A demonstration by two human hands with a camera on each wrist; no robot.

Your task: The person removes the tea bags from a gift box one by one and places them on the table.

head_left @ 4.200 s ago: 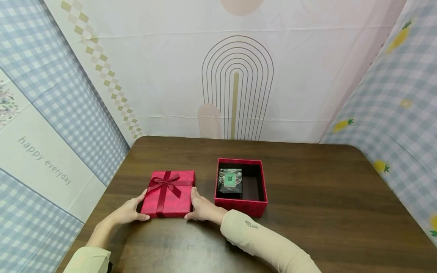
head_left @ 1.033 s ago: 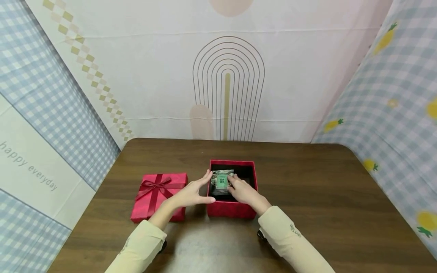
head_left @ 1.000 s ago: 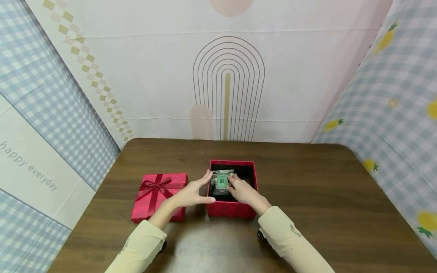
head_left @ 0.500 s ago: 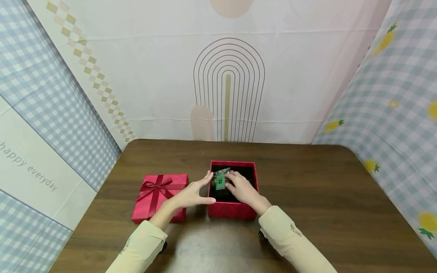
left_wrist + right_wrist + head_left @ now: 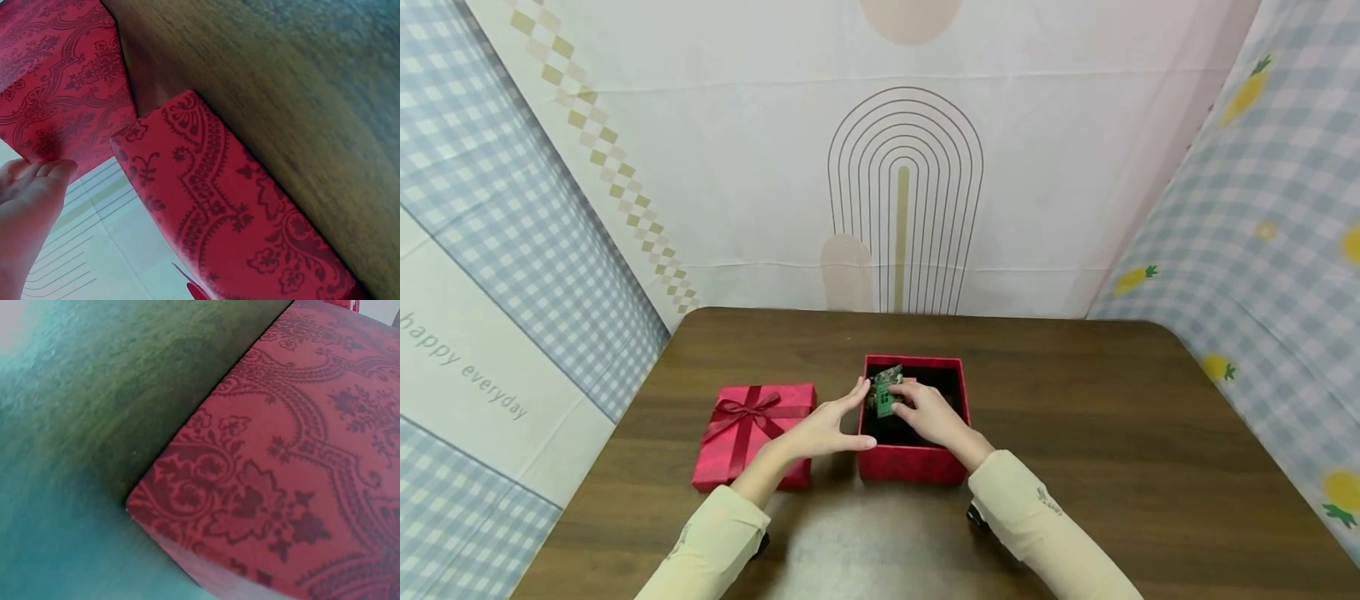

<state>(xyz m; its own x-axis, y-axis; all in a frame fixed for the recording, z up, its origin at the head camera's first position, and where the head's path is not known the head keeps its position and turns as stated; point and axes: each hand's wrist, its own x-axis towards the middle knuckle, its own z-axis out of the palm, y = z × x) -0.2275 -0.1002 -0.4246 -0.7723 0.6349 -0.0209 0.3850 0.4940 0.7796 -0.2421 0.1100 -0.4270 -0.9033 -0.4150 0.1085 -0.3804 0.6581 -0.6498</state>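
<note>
In the head view a red box (image 5: 913, 464) without its lid stands near the middle of the table. Inside it, at the left, a small dark packet with a green label (image 5: 884, 400) is tilted, its right side pinched by the right hand (image 5: 934, 414). The left hand (image 5: 823, 428) lies at the box's left wall, fingers relaxed and thumb spread, with fingertips on the rim. The left wrist view shows the left hand's fingers (image 5: 53, 170) against the patterned red box wall (image 5: 69, 81). In the right wrist view only the box's outer wall (image 5: 262, 444) shows, no hand.
A red lid with a dark red bow (image 5: 737, 442) lies left of the box, partly under the left forearm. The brown wooden table (image 5: 1075, 417) ends at a white patterned cloth (image 5: 745, 183) behind, with checked cloths at both sides.
The lid was held by both hands earlier; now both hands are at the box. Since a second ago the packet has tilted up from lying flat, its right side raised by the right hand.
</note>
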